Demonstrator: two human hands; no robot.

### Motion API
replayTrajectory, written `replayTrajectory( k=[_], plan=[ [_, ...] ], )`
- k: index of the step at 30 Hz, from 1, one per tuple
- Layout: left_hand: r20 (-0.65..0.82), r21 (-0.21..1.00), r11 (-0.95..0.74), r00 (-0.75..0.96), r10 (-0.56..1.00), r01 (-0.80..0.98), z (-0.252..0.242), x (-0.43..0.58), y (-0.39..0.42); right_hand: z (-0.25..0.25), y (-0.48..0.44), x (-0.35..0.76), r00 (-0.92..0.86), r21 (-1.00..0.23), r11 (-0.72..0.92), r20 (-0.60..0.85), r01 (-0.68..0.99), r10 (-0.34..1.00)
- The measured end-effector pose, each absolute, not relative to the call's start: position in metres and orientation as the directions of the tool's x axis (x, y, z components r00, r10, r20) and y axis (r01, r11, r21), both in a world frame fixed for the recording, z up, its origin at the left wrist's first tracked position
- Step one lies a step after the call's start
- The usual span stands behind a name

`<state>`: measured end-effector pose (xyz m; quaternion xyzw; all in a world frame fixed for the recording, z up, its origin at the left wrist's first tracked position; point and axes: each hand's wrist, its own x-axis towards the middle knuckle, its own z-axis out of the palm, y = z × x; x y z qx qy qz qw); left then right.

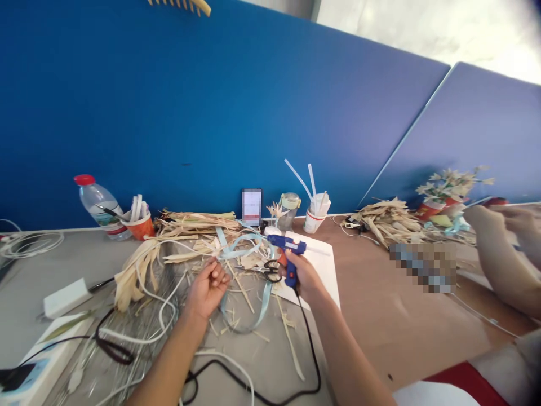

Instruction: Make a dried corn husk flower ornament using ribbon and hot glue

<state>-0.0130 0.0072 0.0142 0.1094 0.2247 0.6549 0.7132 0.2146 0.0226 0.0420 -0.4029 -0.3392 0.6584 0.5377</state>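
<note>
My right hand (306, 276) is wrapped round the grip of a blue glue gun (281, 242), whose nozzle points left; a clear glue stick (318, 250) sticks out of its back. My left hand (209, 287) is closed just left of the nozzle, its fingertips curled together. Whatever it pinches is too small to make out. Black-handled scissors (273, 270) lie between my hands, partly behind the glue gun. A light blue ribbon (265, 301) loops over the table around them, among scraps of dried husk (240, 287).
Dried husks (198, 223) are heaped along the blue partition (236, 113). A bottle (101, 203), a cup of pens (141, 225), a phone (252, 206) and a cup with glue sticks (315, 220) stand there. Cables and a power strip (46, 361) lie left. Another person's arm (494, 259) reaches in at right.
</note>
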Motion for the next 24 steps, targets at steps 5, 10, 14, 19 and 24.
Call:
replayTrajectory(
  k=[5,10,14,19,24],
  plan=[
    [-0.161,0.449,0.112,0.043,0.986,-0.887,0.011,-0.014,0.009,0.034,0.031,0.274,-0.109,-0.792,-0.381,-0.377,-0.476,0.92],
    [-0.135,0.456,0.096,0.037,0.99,-0.885,0.008,-0.015,0.01,0.012,0.037,0.311,-0.152,-0.697,-0.512,-0.512,-0.502,0.845],
    [-0.127,0.455,0.091,0.036,0.991,-0.886,0.008,-0.016,0.009,0.013,0.04,0.319,-0.178,-0.663,-0.606,-0.598,-0.439,0.782],
    [-0.134,0.448,0.098,0.042,0.99,-0.889,0.008,-0.017,0.01,0.023,0.041,0.32,-0.088,-0.736,-0.64,-0.639,-0.221,0.764],
    [-0.143,0.441,0.099,0.039,0.989,-0.892,0.009,-0.016,0.01,0.041,0.038,0.325,0.218,-0.73,-0.552,-0.509,0.403,0.832]
  ],
)
